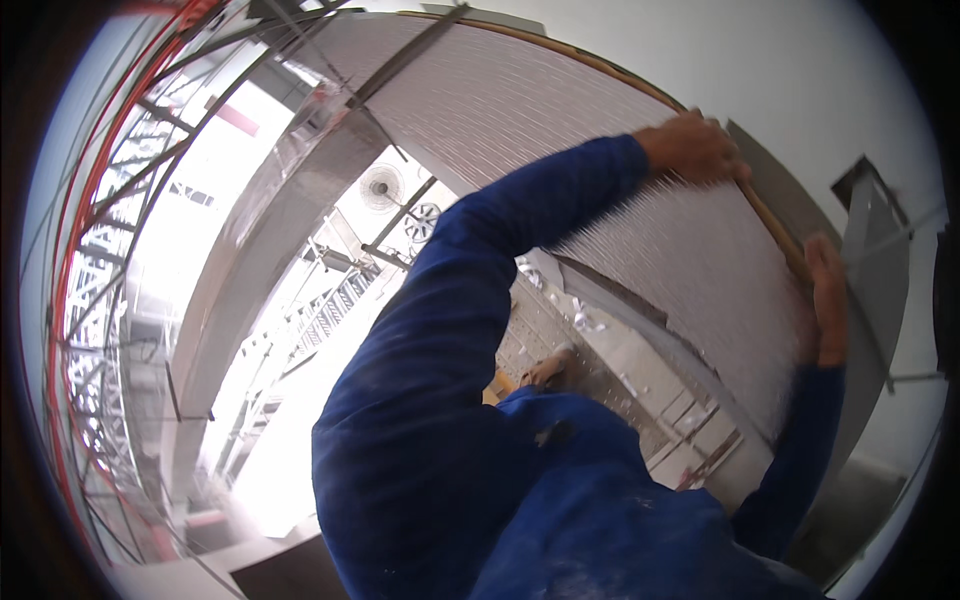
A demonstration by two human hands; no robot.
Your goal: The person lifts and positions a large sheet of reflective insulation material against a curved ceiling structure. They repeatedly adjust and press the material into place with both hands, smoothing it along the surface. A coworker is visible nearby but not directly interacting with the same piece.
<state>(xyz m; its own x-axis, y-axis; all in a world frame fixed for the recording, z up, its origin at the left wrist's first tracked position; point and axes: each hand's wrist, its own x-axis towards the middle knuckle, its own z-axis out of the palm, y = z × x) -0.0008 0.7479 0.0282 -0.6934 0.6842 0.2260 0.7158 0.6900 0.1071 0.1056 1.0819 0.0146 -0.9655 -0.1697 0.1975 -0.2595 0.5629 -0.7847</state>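
Observation:
A long brown strip [772, 222], like a thin wooden batten, runs along the edge of a pale, finely ribbed panel [520, 110] overhead. My left hand [695, 148] is raised high across my front, its fingers curled on the strip; motion blurs it a little. Lower along the same strip, at the far right, my right hand [825, 295] rests against it with the fingers pointing up and fairly straight. The right palm is turned from view. Both forearms are in blue sleeves.
A grey beam [250, 230] stands at the left, beyond it metal scaffolding [120, 220] and red cables [62, 330]. A white fan [381, 187] shows below. Scattered debris lies on the plank floor [520, 335] near my shoe [548, 368]. A grey bracket [872, 225] juts at the right.

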